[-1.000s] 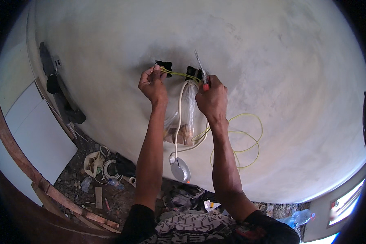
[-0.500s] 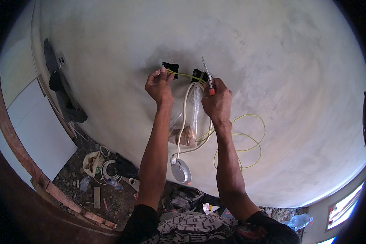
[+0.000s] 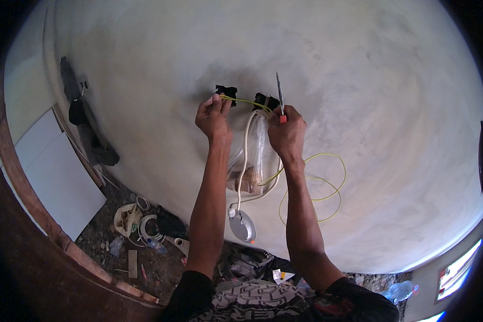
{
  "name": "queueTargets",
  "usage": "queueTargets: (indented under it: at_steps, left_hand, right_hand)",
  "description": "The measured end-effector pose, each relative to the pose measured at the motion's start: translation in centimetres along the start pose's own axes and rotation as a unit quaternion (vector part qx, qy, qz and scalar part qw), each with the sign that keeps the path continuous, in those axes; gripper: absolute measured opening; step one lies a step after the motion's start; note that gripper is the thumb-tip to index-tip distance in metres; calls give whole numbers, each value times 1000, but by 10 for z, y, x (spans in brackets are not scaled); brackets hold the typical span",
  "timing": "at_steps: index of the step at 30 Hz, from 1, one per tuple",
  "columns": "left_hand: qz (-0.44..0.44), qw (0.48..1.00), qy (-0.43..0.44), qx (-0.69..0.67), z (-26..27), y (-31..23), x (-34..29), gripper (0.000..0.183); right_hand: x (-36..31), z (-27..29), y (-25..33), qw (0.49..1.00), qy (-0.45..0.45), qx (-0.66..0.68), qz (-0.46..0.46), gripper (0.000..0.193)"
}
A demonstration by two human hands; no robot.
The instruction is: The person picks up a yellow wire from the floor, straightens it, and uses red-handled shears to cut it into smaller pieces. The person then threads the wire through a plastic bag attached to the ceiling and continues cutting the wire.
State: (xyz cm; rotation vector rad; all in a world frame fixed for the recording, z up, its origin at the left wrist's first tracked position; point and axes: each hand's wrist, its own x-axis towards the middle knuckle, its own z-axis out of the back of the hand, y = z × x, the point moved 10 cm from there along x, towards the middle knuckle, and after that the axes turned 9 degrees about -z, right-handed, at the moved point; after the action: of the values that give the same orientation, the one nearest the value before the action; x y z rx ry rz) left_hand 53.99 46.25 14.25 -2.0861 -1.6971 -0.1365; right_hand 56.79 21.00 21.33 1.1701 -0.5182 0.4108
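My left hand (image 3: 214, 118) is closed in a pinch on a thin yellow-green wire (image 3: 245, 101), just in front of the left black-edged wall hole (image 3: 228, 92). My right hand (image 3: 288, 134) grips a slim, pointed metal tool with a red part (image 3: 282, 102); its tip points up, and its exact kind I cannot make out. Beside that hand is a second wall hole (image 3: 265, 101). The wire spans from one hand to the other, and its loose loops hang to the right of my right forearm. How the right fingers meet the wire is hidden.
Below the right hole hang a white cable (image 3: 245, 155) with a round grey lamp-like disc (image 3: 243, 228) and a clear plastic bag (image 3: 258, 145). On the rubble floor lie a cable coil (image 3: 149, 229), a bucket-like bag (image 3: 127, 219) and a bottle (image 3: 156, 245). White boards (image 3: 59, 172) lean at left.
The pointed tool has swung from leaning left to nearly upright. Both hands have shifted slightly in the picture along with the view; the left pinch on the wire persists.
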Motion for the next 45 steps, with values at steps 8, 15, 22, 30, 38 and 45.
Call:
queueTargets:
  at_steps: [8,15,22,30,38,45]
  left_hand:
    - [-32,999,9,17,2,3,6,15]
    - [-143,988,42,49,-7,-16,-1,17]
    - [-196,975,75,75,-20,-31,-18,16]
    - [-177,979,53,84,-13,-33,-16,15]
    - [-175,979,56,86,-7,-30,-5,16]
    - [-152,984,42,79,-7,-22,-3,17]
  right_hand:
    - [-4,3,-6,997,50,48,-37,13]
    - [-6,0,1,1000,11,8,19,12]
    - [-5,5,7,998,-41,-25,30,10]
    - [-1,-1,-4,999,-24,14,19,10]
    - [2,-8,-8,998,33,53,-18,12]
    - [-1,-2,-4,997,25,65,-14,12]
